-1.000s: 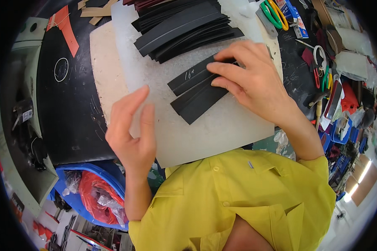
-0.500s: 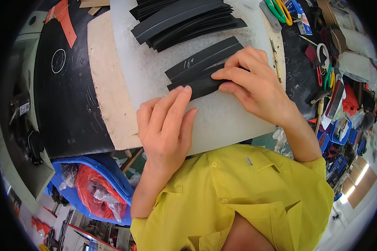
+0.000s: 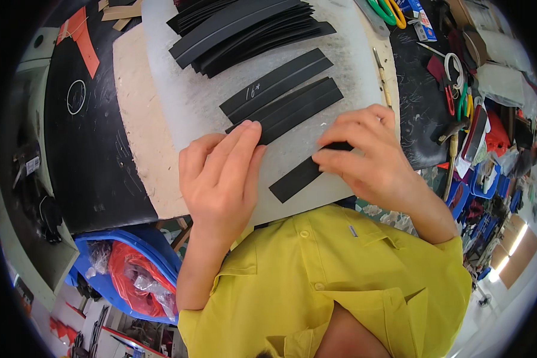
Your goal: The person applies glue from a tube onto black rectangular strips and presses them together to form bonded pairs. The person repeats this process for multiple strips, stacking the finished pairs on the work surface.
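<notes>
My left hand [image 3: 221, 176] lies flat on the white cutting board [image 3: 185, 101], fingers straight and together, with the fingertips pressing the near end of a small stack of black strips [image 3: 298, 104]. My right hand [image 3: 367, 158] pinches one end of a single black strip [image 3: 295, 177], which lies slanted on the board near its front edge, apart from the stack. Another pair of black strips [image 3: 277, 83], with a chalk mark on it, lies just behind the stack. A large pile of black strips [image 3: 244, 27] sits at the far end of the board.
A black sheet [image 3: 80, 149] and a tan board [image 3: 140, 131] lie to the left. Scissors with green and yellow handles [image 3: 388, 11], pliers and other tools crowd the right side. A blue bin with a red bag [image 3: 134, 271] stands below left.
My left hand came down from a raised pose and now lies flat with its fingertips on the strip stack. My right hand drew one strip off the stack toward the board's front edge.
</notes>
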Tool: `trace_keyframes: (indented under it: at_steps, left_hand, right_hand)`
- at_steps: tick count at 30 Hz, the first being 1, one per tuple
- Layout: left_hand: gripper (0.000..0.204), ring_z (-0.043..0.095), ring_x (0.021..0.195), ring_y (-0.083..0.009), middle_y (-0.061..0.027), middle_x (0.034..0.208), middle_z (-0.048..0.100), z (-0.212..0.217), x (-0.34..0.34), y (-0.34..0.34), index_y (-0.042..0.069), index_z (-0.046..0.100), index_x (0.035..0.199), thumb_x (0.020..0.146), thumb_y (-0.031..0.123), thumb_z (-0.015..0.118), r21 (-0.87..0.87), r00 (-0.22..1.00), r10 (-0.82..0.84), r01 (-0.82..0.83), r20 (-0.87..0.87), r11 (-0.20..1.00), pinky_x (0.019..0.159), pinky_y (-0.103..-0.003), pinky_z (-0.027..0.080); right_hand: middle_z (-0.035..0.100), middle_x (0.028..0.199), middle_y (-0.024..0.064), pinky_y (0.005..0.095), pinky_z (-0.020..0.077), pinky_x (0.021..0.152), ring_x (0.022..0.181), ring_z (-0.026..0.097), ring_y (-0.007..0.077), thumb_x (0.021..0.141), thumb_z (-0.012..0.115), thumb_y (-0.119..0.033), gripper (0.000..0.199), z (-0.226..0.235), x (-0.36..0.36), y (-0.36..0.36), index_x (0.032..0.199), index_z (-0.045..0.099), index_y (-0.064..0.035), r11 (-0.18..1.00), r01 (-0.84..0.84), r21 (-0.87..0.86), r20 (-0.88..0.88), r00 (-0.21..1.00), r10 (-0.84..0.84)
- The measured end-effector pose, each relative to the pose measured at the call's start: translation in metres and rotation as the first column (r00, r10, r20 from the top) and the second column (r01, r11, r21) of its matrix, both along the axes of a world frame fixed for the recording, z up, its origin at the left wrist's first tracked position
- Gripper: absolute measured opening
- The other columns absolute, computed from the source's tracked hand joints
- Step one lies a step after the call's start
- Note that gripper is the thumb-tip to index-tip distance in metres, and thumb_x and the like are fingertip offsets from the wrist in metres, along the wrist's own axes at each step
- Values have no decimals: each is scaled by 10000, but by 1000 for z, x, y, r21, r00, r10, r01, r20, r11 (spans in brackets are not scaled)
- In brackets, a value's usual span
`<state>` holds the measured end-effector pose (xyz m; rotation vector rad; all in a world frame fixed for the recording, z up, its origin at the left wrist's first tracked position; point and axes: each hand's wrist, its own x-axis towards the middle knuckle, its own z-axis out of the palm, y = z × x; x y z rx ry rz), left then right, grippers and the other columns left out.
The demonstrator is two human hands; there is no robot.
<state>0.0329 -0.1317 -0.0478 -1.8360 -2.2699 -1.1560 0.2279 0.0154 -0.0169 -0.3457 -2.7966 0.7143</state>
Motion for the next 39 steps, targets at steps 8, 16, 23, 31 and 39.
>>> trace_keyframes:
  at_steps: [8, 16, 23, 31, 39]
  left_hand:
    - [274, 603, 802, -239, -34, 937, 685, 8, 1, 11, 72, 731, 1002, 753, -38, 753, -98, 991, -32, 45, 133, 994, 748, -329, 437]
    - [283, 609, 801, -241, -82, 912, 671, 5, 22, -10, 39, 743, 1000, 745, -84, 740, -66, 937, -9, 34, 349, 997, 658, -343, 478]
    - [259, 655, 892, -268, -117, 996, 709, 9, -4, 12, 37, 756, 1029, 779, -27, 779, 17, 994, 103, -102, -43, 995, 771, -347, 508]
    - [274, 635, 851, -251, -64, 979, 705, 8, -21, 31, 91, 780, 1013, 751, 9, 791, -87, 998, 57, -54, 35, 995, 833, -346, 462]
    - [326, 561, 842, -184, 22, 939, 634, 4, -22, -10, 216, 820, 898, 610, 66, 842, 210, 877, 79, 25, -474, 977, 767, -330, 334]
  right_hand:
    - [652, 961, -12, 392, 361, 910, 970, 599, 208, 739, 739, -30, 265, -16, -31, 24, 991, 732, -114, 981, 109, 160, -108, 990, -92]
    - [658, 935, 13, 382, 372, 901, 953, 600, 228, 787, 739, -12, 199, 9, -21, 21, 963, 726, -103, 994, 98, -56, -15, 995, -99]
    - [705, 1034, 36, 379, 413, 898, 1025, 620, 223, 783, 726, -2, 236, -25, -54, 49, 1009, 728, -70, 971, 158, 180, -177, 976, -127]
    - [678, 1027, 3, 385, 365, 910, 1005, 607, 233, 756, 723, -2, 274, -21, -58, 49, 1015, 737, -89, 972, 173, 159, -90, 983, -161]
    - [668, 956, -49, 349, 343, 852, 956, 577, 197, 584, 740, -139, 299, -22, -32, 39, 873, 768, -208, 803, 313, 507, -530, 848, 4]
